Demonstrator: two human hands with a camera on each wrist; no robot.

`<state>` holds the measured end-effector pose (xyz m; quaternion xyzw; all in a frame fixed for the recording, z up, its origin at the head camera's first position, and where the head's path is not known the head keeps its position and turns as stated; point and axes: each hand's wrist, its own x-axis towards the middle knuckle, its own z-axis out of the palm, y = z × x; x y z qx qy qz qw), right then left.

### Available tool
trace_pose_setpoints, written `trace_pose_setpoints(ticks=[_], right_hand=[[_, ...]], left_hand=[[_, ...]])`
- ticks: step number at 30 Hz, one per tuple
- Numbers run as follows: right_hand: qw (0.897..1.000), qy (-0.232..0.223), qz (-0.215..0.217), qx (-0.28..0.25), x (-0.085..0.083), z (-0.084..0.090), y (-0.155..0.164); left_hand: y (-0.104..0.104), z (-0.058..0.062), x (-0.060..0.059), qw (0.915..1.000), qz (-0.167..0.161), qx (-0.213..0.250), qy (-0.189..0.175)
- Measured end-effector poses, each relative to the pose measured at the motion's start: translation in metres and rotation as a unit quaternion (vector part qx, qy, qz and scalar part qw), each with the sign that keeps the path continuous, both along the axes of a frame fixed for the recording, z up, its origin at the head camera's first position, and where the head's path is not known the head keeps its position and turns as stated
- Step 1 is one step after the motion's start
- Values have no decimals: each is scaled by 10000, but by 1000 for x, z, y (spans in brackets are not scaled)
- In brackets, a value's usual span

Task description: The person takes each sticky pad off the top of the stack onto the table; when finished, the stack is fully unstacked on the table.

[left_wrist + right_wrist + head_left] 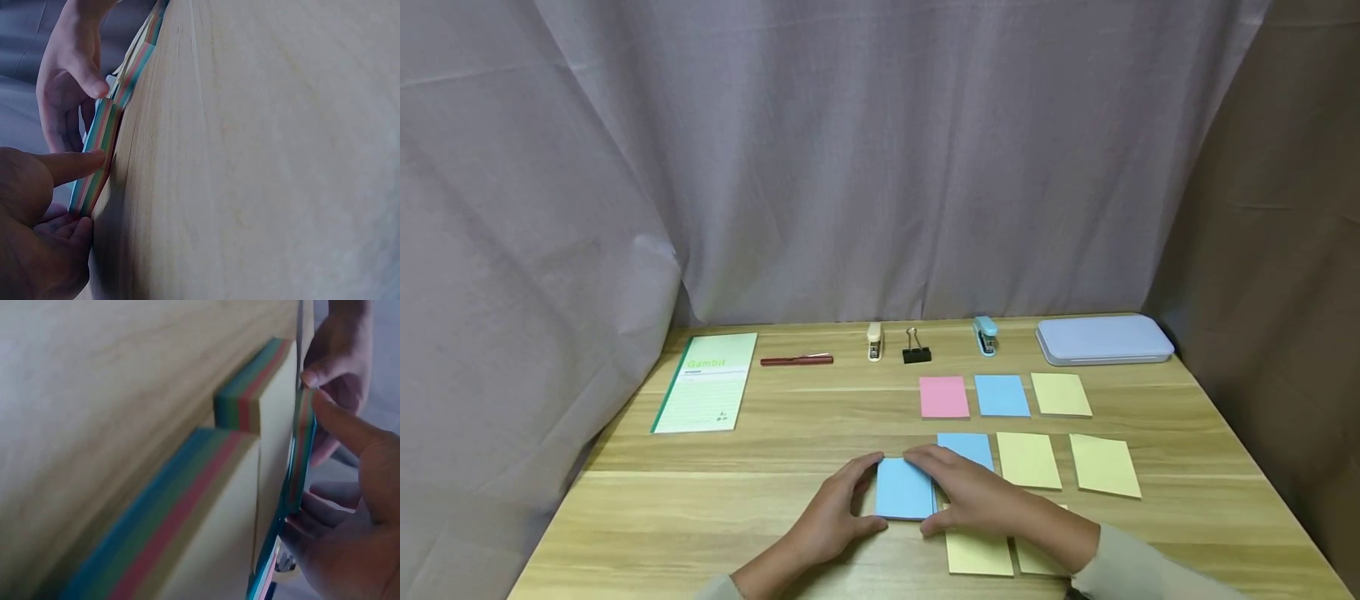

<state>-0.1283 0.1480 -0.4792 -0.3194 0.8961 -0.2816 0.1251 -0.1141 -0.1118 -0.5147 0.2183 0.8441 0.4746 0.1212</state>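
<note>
A blue-topped stack of sticky notes (904, 489) lies near the front middle of the table, with bands of color along its side (94, 165). My left hand (835, 510) grips it from the left, thumb at the near corner and fingers at the far one. From the right, my right hand (973, 493) grips the same stack in a like way. Partly behind that hand is another blue pad (967, 448). Beneath the right forearm lie two yellow pads, the left one (979, 552) mostly showing and the right one (1036, 560) partly covered.
Two yellow pads (1028, 461) (1105, 465) lie right of the hands. Behind are pink (944, 397), blue (1002, 396) and yellow pads (1061, 394). Along the back: notebook (707, 392), pen (797, 360), white stapler (874, 340), binder clip (917, 355), blue stapler (985, 336), pale case (1105, 338).
</note>
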Motion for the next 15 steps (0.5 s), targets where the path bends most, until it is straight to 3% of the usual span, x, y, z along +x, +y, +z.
trace_pose_setpoints(ticks=[5,15], right_hand=[[9987,372,-48,344,3,-1,-10],[9980,569,-41,262,3,0,-7]], left_hand=[[0,0,0,10000,15,-65,4],[1,1,-1,9998,37,-174,7]])
